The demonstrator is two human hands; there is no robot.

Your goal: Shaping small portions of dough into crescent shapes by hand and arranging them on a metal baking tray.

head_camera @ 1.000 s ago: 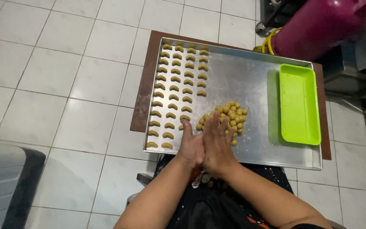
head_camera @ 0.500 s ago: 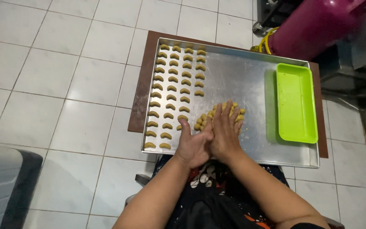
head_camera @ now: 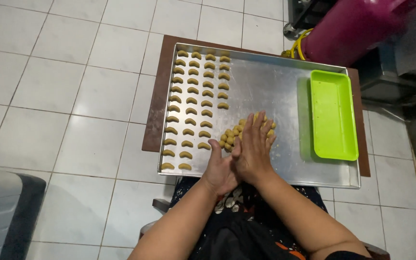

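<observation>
A lime-green plastic tray [head_camera: 333, 115] lies near a magenta cylinder [head_camera: 352, 29] over white floor tiles [head_camera: 73, 96].

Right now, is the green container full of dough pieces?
No, the green container is empty; the dough balls lie in a pile on the metal tray.

Right hand [head_camera: 254, 147] flat atop left hand [head_camera: 221, 169]

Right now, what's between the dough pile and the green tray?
Only bare metal of the baking sheet separates the dough pile from the green tray, seen from the head view.
</observation>
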